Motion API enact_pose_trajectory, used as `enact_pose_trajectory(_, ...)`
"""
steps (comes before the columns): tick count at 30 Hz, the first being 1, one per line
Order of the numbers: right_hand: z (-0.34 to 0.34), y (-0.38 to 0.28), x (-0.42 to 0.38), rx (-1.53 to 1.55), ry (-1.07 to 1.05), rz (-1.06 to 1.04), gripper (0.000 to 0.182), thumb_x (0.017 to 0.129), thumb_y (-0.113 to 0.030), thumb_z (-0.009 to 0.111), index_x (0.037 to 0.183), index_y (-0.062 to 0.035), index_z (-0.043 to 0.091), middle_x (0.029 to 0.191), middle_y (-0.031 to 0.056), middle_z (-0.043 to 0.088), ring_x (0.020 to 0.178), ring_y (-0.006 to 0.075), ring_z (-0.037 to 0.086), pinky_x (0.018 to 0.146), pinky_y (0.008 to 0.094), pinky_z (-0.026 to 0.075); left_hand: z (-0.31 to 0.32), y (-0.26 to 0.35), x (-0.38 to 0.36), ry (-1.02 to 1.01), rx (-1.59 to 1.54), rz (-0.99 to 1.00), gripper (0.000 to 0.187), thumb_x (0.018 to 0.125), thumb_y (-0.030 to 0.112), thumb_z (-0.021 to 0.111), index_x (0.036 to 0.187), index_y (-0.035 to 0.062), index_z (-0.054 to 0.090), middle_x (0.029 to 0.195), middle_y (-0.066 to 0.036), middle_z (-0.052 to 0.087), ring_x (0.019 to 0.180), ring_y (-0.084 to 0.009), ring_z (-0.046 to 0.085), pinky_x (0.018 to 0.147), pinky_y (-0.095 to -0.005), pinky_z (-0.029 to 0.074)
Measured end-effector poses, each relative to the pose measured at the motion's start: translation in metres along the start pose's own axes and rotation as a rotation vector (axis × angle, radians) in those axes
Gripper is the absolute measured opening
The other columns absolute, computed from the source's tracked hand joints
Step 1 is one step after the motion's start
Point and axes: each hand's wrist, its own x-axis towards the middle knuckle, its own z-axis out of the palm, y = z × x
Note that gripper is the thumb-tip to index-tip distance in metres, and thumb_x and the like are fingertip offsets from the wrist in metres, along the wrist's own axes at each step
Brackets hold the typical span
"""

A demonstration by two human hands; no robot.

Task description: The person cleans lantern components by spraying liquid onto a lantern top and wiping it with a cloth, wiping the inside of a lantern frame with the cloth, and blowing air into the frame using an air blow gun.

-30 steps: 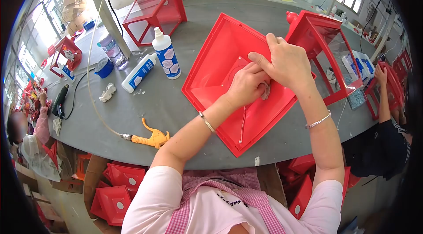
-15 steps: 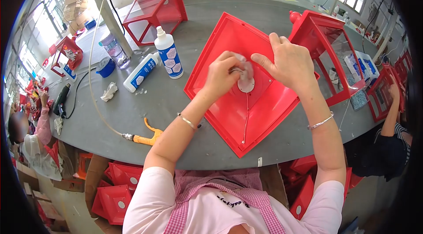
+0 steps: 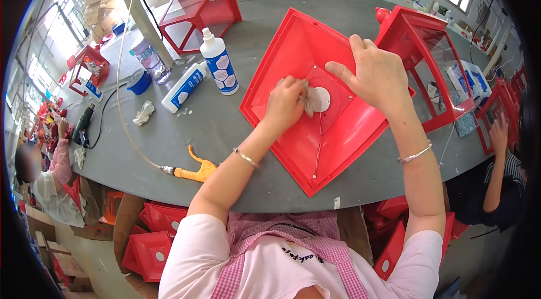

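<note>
Inside the red shell (image 3: 287,54) on the table (image 3: 225,130), your left hand (image 3: 285,103) pinches a crumpled cloth (image 3: 310,103) at the edge of the white disc (image 3: 323,99). Your right hand (image 3: 380,74), thumb spread from the fingers, seems to rest on the shell's upper-right rim.

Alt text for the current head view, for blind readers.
A person's left hand holds a crumpled wipe inside a red part, beside its white disc; the right hand is over the part's edge. An orange air gun and upright bottle share the grey table.
</note>
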Motion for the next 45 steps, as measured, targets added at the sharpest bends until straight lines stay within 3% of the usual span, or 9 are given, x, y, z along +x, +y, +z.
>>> enact_pose_trajectory(6,-0.001,-0.002,0.001,-0.004,-0.005,0.004,0.07,0.092,-0.068,0.048,0.109,-0.0001,0.055,0.08,0.014,0.064,0.07,0.0286,0.069,0.058,0.0363,0.056,-0.019,0.009,-0.021,-0.389,-0.139,0.114,0.013,0.069,-0.005,0.06,0.08,0.0022,0.062,0.09,-0.013,0.06,0.086,-0.0346,0.063,0.071,-0.0405,0.053)
enact_pose_trajectory(14,-0.005,-0.001,0.001,-0.022,-0.035,0.021,0.07,0.092,-0.067,0.05,0.111,-0.0003,0.055,0.082,0.0144,0.065,0.07,0.0281,0.07,0.059,0.0361,0.057,0.002,0.001,0.001,0.151,-0.062,-0.102,0.017,0.071,-0.005,0.06,0.085,0.0029,0.065,0.091,-0.013,0.061,0.087,-0.0362,0.063,0.073,-0.0423,0.052)
enact_pose_trajectory(21,-0.003,-0.002,0.001,-0.027,-0.034,0.018,0.072,0.091,-0.069,0.05,0.113,-0.0004,0.055,0.082,0.0138,0.065,0.07,0.027,0.07,0.059,0.035,0.057,-0.029,0.005,-0.016,-0.478,-0.271,-0.039,0.024,0.068,-0.008,0.061,0.089,0.0029,0.065,0.089,-0.013,0.061,0.084,-0.0332,0.063,0.071,-0.0395,0.052)
enact_pose_trajectory(26,-0.001,-0.002,0.0,-0.046,-0.018,0.014,0.074,0.09,-0.07,0.049,0.113,-0.0003,0.055,0.081,0.0131,0.065,0.07,0.0261,0.07,0.059,0.0345,0.057,-0.017,-0.006,0.007,-0.072,-0.153,-0.167,0.024,0.068,-0.009,0.06,0.088,0.0029,0.064,0.091,-0.013,0.062,0.086,-0.0341,0.063,0.072,-0.0398,0.052)
enact_pose_trajectory(29,-0.001,-0.001,0.003,-0.043,-0.022,0.011,0.074,0.089,-0.07,0.049,0.113,-0.0004,0.055,0.081,0.0128,0.065,0.07,0.0257,0.07,0.058,0.0343,0.057,0.001,0.001,0.013,0.157,0.018,0.182,0.021,0.067,-0.009,0.061,0.084,0.0022,0.064,0.091,-0.013,0.062,0.084,-0.0326,0.063,0.072,-0.0389,0.051)
enact_pose_trajectory(34,0.0,-0.002,0.003,-0.031,-0.042,0.016,0.073,0.089,-0.07,0.051,0.111,-0.0012,0.054,0.083,0.0123,0.065,0.07,0.0261,0.069,0.059,0.0351,0.056,-0.008,-0.002,-0.005,0.029,0.0,0.204,0.018,0.067,-0.009,0.062,0.082,0.0015,0.064,0.091,-0.014,0.062,0.08,-0.0324,0.063,0.071,-0.037,0.051)
enact_pose_trajectory(37,-0.003,-0.002,0.001,-0.018,-0.05,0.039,0.071,0.088,-0.069,0.053,0.111,-0.0013,0.054,0.084,0.0123,0.065,0.071,0.0268,0.069,0.059,0.0354,0.056,-0.024,-0.008,-0.009,-0.356,-0.135,0.075,0.019,0.068,-0.009,0.062,0.083,0.0014,0.065,0.091,-0.013,0.063,0.08,-0.0316,0.064,0.07,-0.037,0.051)
enact_pose_trajectory(41,-0.003,-0.001,0.0,0.0,-0.036,0.048,0.068,0.088,-0.066,0.058,0.109,-0.0015,0.054,0.085,0.0126,0.065,0.071,0.0276,0.069,0.06,0.0361,0.056,-0.038,0.009,0.01,-0.341,-0.338,-0.204,0.02,0.067,-0.009,0.062,0.084,0.001,0.065,0.091,-0.012,0.063,0.081,-0.0305,0.064,0.069,-0.0372,0.052)
enact_pose_trajectory(45,-0.001,-0.001,0.0,0.022,-0.003,0.032,0.065,0.087,-0.063,0.061,0.107,-0.0015,0.054,0.086,0.0129,0.065,0.071,0.0278,0.069,0.061,0.0363,0.057,-0.014,0.044,0.03,-0.167,-0.495,-0.093,0.019,0.067,-0.009,0.063,0.082,0.0012,0.065,0.09,-0.012,0.063,0.084,-0.0339,0.063,0.069,-0.0413,0.053)
